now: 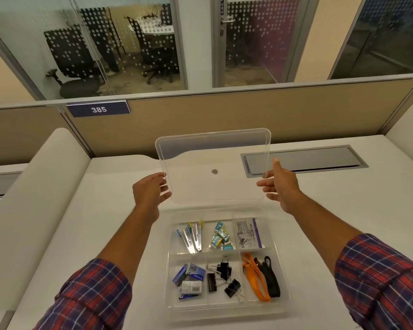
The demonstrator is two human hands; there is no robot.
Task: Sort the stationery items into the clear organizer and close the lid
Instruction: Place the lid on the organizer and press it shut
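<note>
Both hands, left hand (150, 190) and right hand (280, 185), grip the clear lid (212, 163) above the filled organizer (281, 270); next, I judge, lower and align it.

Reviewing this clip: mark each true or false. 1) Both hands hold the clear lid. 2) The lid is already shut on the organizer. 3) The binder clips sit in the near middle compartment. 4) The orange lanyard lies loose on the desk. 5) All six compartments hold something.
1) True: the left hand and right hand grip the clear lid by its side edges.
2) False: the lid is raised above and behind the organizer, which is open.
3) True: the black binder clips are in the near middle compartment.
4) False: the orange lanyard lies in the near right compartment.
5) True.
</note>
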